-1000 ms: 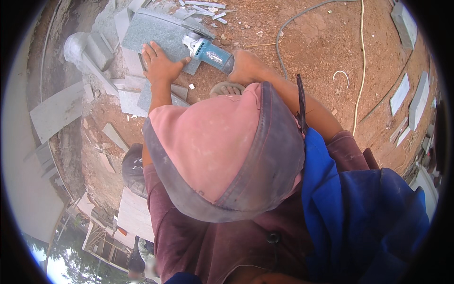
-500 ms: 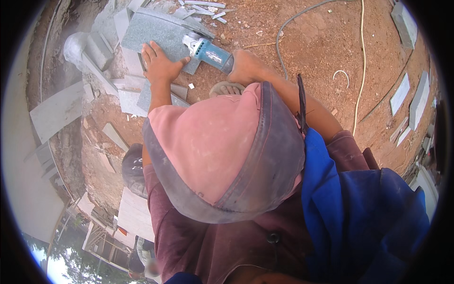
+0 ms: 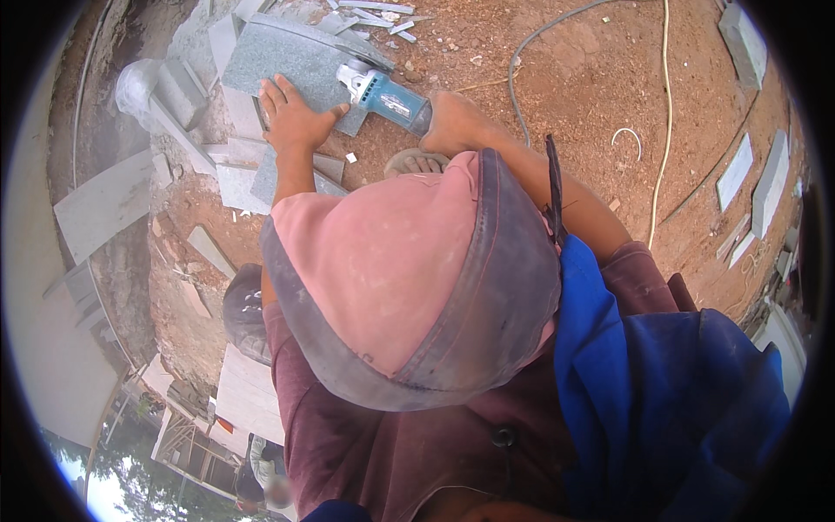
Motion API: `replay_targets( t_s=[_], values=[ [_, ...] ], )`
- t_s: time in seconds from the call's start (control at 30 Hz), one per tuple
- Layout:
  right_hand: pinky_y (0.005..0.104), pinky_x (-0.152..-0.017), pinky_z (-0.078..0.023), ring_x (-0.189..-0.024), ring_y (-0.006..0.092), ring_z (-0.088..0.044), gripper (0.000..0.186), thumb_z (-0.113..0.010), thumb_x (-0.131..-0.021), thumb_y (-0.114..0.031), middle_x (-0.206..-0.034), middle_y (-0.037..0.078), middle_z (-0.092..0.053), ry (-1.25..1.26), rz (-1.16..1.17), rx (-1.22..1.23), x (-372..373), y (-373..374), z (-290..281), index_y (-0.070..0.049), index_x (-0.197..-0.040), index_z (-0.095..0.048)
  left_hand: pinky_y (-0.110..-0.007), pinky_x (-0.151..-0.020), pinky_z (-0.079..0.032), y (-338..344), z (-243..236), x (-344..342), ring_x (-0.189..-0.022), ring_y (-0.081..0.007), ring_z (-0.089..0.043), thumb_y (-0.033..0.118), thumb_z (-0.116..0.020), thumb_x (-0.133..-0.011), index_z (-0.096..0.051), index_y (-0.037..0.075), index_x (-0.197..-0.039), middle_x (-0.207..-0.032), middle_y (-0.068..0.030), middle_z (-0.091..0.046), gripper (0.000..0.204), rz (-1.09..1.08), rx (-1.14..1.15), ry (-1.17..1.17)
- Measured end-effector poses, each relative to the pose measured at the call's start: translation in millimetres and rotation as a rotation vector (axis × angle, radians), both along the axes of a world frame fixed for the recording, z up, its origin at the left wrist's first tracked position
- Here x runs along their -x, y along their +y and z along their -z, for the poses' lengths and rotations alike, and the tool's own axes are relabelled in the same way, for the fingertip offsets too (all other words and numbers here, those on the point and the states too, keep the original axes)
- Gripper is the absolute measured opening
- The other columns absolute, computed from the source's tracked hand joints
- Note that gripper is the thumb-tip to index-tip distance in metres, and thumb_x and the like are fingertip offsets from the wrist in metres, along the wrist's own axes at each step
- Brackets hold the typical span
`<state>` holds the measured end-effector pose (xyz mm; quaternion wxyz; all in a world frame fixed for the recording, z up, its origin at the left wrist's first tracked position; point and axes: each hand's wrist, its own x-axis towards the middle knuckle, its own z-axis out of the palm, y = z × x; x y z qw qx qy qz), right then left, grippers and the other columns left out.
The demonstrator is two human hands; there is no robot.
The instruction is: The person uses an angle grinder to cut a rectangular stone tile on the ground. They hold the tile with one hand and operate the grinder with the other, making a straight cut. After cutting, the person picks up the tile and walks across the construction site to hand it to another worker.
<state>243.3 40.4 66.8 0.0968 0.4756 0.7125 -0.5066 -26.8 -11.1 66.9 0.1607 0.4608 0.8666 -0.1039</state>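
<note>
Reference for places: the grey stone slab (image 3: 287,56), lying on the ground at upper left of the view, broad face up.

Well left and down from the slab: a pale flat panel (image 3: 104,204). Nearer its left side: a translucent plastic bag (image 3: 139,91), with a grey block (image 3: 183,94) just beside the bag. Below the slab, several flat offcuts (image 3: 239,185) lie overlapping.

Left hand (image 3: 296,120): palm down on the slab's lower part, fingers spread, thumb pointing toward the tool; it grips nothing. Thin pale strips (image 3: 370,16) lie scattered just beyond the slab's upper right corner.

Blue-green angle grinder (image 3: 391,100): metal head over the slab's right part, body projecting past the right edge. Whether the disc touches the stone: cannot tell. Sandalled foot (image 3: 417,163) on the ground below and right of the slab, partly hidden by a pink and grey cap (image 3: 400,287).

Right hand (image 3: 452,120): clamped around the grinder's rear end, right of the slab; the two hands are apart.

Farther right of the slab, in order: a grey cable (image 3: 513,87), a curved white piece (image 3: 628,137), a cream cord (image 3: 667,113), two pale slabs (image 3: 772,187) near the rim.
</note>
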Motion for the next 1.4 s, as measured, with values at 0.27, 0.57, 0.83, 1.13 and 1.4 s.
replay_targets(
  t_s=[0.27, 0.57, 0.83, 1.13, 1.4],
  values=[
    [0.0486, -0.09, -0.059, -0.105, 0.0464, -0.074, 0.068, -0.087, -0.062, -0.038, -0.106, 0.038, -0.072, 0.026, 0.009, -0.013, 0.8, -4.9, 9.7, 0.016, -0.1, -0.072, -0.06, -0.122, -0.034, 0.4, -7.1, -0.6, -0.165, -0.0342, -0.006, 0.074, -0.084, -0.071, -0.008, 0.007, -0.17, -0.178, -0.0181, -0.006, 0.142, 0.014, 0.063, 0.069],
    [0.047, -0.089, -0.058, -0.101, 0.0432, -0.075, 0.047, -0.075, -0.068, -0.015, -0.103, 0.033, -0.073, 0.012, 0.013, -0.015, 7.6, -11.6, 2.9, 0.011, -0.108, -0.071, -0.059, -0.122, -0.034, -4.7, -10.1, 5.7, -0.165, -0.0345, -0.007, 0.073, -0.084, -0.071, -0.009, 0.006, -0.17, -0.178, -0.0186, -0.007, 0.141, 0.027, 0.051, 0.078],
    [0.0472, -0.09, -0.058, -0.102, 0.0433, -0.074, 0.047, -0.076, -0.069, -0.015, -0.103, 0.032, -0.073, 0.014, 0.019, -0.014, 9.0, -14.7, 2.9, 0.01, -0.108, -0.071, -0.057, -0.124, -0.032, -5.2, -13.4, 7.8, -0.165, -0.0351, -0.006, 0.072, -0.084, -0.071, -0.009, 0.006, -0.17, -0.178, -0.02, -0.007, 0.14, 0.026, 0.052, 0.079],
    [0.0481, -0.089, -0.058, -0.099, 0.0451, -0.074, 0.045, -0.076, -0.068, -0.016, -0.099, 0.034, -0.073, 0.041, -0.018, -0.006, 10.6, -16.8, -3.7, 0.011, -0.104, -0.071, -0.056, -0.126, -0.03, -11.0, -12.6, 15.3, -0.165, -0.0359, -0.006, 0.071, -0.084, -0.072, -0.008, 0.005, -0.17, -0.178, -0.0208, -0.006, 0.141, 0.033, 0.041, 0.091],
    [0.0496, -0.087, -0.058, -0.1, 0.0464, -0.074, 0.071, -0.086, -0.062, -0.048, -0.099, 0.038, -0.071, 0.073, 0.018, -0.057, 6.9, -23.7, 23.4, 0.015, -0.093, -0.072, -0.058, -0.127, -0.027, -13.4, -10.4, 19.2, -0.164, -0.0365, -0.006, 0.07, -0.085, -0.072, -0.009, 0.004, -0.17, -0.177, -0.0217, -0.006, 0.14, 0.046, 0.0, 0.083]
  ],
)
